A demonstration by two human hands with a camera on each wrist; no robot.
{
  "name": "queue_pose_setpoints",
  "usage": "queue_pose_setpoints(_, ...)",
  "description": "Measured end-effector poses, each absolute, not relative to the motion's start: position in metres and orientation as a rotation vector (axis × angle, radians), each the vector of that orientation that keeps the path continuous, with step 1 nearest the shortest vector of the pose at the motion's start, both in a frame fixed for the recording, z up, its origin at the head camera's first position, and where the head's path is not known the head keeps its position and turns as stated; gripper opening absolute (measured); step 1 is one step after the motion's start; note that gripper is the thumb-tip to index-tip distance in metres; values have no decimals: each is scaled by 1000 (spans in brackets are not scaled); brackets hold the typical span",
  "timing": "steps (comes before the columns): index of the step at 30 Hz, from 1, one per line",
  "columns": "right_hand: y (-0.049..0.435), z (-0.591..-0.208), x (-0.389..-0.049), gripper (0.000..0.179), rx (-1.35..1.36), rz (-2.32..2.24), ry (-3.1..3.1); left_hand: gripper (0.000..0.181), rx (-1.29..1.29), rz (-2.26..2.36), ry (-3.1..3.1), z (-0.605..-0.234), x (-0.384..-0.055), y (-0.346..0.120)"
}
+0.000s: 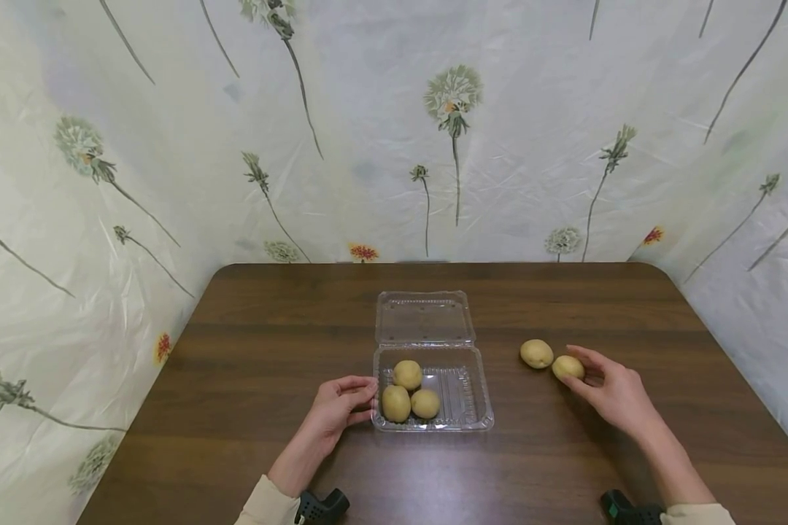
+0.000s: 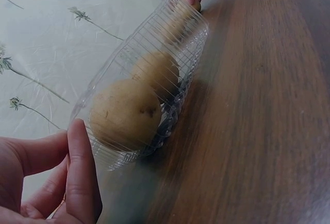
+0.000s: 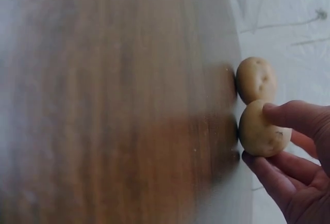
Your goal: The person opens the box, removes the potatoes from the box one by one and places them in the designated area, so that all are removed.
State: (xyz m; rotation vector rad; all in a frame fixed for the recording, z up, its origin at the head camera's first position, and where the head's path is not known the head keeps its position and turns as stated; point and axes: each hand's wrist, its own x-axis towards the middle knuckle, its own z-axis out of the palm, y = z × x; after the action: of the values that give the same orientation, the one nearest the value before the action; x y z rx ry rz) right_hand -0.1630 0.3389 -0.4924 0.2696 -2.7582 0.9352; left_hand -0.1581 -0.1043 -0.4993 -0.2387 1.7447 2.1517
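Observation:
A clear plastic clamshell container point(image 1: 460, 397) sits on the table with its lid point(image 1: 425, 319) folded back. Three potatoes are inside, among them one at the back point(image 1: 407, 375) and one at front left point(image 2: 126, 114). My left hand point(image 1: 341, 410) pinches the container's left rim between thumb and fingers. To the right of the container, my right hand point(image 1: 613, 390) grips a potato point(image 3: 262, 131) between thumb and fingers, low at the tabletop. Another potato point(image 1: 536, 354) lies right beside it, toward the back left.
The dark wooden table point(image 1: 289, 313) has rounded back corners. A sheet printed with dandelions point(image 1: 368, 146) hangs behind the table and along both sides. Each wrist wears a black device, such as the left one point(image 1: 323, 506).

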Motion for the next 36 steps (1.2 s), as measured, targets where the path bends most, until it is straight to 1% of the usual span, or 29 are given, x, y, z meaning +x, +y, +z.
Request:
queue_pose_setpoints(8,342,-490,-167,44,196,935,-2777,35,-244,2152,1746,-500,-158,-105)
queue_pose_setpoints(24,351,-488,-177,56,37,1027,-2862,35,-253,2144,1749,-500,-159,-105)
queue_pose_setpoints(36,357,-487,-178,60,-11,1061,-2909,34,-258,2146,1755,-501,-158,-105)
